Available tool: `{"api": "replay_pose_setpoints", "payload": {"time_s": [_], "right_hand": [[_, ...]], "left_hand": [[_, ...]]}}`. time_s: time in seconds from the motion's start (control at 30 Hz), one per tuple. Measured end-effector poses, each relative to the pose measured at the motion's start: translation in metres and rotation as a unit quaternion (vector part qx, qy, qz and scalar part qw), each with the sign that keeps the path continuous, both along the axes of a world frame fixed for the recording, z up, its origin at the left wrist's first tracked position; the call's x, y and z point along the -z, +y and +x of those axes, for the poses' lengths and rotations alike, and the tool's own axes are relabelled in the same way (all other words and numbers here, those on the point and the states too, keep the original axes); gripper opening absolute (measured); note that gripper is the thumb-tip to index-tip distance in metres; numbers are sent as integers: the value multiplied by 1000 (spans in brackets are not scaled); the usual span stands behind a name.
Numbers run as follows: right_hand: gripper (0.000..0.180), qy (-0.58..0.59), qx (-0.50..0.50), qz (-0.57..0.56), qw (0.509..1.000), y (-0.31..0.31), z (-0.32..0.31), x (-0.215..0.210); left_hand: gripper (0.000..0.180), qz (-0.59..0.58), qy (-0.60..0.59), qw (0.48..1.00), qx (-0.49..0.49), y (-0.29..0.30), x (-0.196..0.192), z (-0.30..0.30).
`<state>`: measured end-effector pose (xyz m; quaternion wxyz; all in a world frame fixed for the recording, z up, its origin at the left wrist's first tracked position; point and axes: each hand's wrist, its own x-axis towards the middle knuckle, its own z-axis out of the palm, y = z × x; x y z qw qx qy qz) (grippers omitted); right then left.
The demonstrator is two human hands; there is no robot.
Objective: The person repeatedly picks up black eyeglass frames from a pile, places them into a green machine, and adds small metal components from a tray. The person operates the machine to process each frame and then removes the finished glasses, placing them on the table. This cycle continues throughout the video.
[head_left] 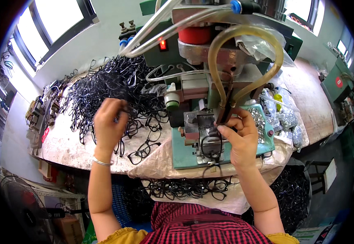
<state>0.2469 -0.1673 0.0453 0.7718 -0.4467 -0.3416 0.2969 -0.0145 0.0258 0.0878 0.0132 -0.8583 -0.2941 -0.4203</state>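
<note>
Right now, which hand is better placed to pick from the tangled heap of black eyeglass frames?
Probably the left hand: it hovers by the heap, though blur hides whether it holds anything. The right hand is across at the green-and-grey metal machine.

Ahead of you rises a white wall [79, 48], with a dark-framed window [63, 19] at your upper left and another window [301, 9] at upper right, both glowing bright white. Your counter [313, 101] has a worn, pale top. A dark-legged stool [330, 177] stands on the grey floor [335, 203] to your right; a caged fan [29, 217] sits lower left.
</note>
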Motion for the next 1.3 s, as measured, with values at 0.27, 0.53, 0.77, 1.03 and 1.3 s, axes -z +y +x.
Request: {"api": "replay_pose_setpoints", "payload": {"time_s": [0.27, 0.53, 0.77, 1.03, 1.3], "right_hand": [[57, -106, -20, -28, 994, -26, 0, -5], [19, -562, 301, -330, 696, -45, 95, 70], [13, -459, 298, -254, 797, -44, 110, 75], [10, -375, 251, -213, 867, -48, 111, 81], [5, -212, 220, -168, 937, -65, 90, 81]], "left_hand": [[9, -12, -154, 907, 393, -103, 13, -8], [26, 34, -15, 865, 501, -101, 36, 109], [32, -31, -24, 859, 511, -98, 26, 107], [30, -35, -69, 856, 511, -105, 46, 103], [62, -80, -272, 958, -43, -58, 94, 87]]}}
